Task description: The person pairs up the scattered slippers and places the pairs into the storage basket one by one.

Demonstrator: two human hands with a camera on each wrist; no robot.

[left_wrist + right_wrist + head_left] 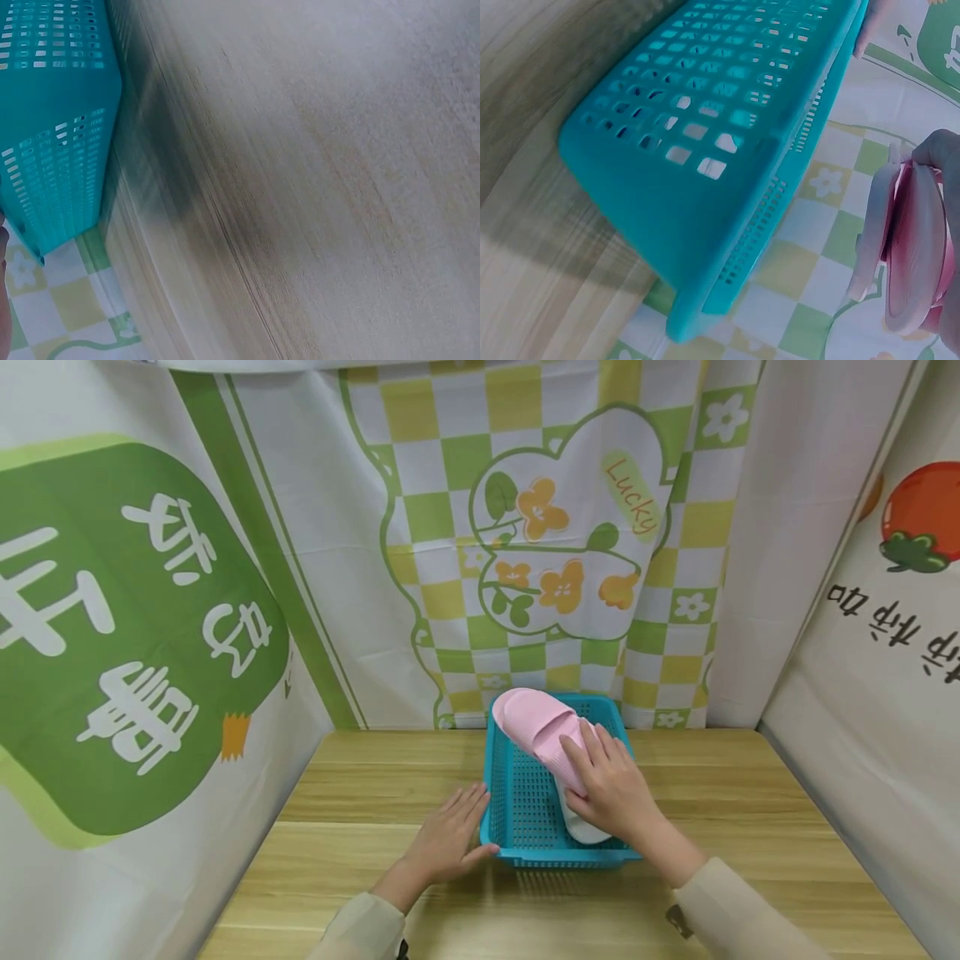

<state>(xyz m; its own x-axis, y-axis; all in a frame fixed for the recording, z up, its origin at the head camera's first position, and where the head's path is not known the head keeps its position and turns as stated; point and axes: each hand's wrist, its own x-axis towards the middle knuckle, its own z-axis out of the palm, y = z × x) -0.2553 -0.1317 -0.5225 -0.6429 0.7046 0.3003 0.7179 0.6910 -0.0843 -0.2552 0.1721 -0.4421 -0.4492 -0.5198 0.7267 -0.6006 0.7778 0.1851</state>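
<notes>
My right hand (615,781) grips a pair of pink slippers (536,718) by the heel end, above the blue basket (487,777). In the right wrist view the two slippers (915,255) lie against each other, with the fingers over one end. Under that hand, a white rounded end, like a slipper's sole (587,828), shows inside the basket; the rest of it is hidden. My left hand (446,835) is at the basket's left side, fingers extended along the rim and thumb at the near corner. Only a sliver of it shows in the left wrist view.
The basket stands on a wood-grain table (360,802), near its back edge. Behind hangs a checked green and yellow cloth (442,527). Printed white sheets close in the left and right sides, with a green patch (150,635) on the left one.
</notes>
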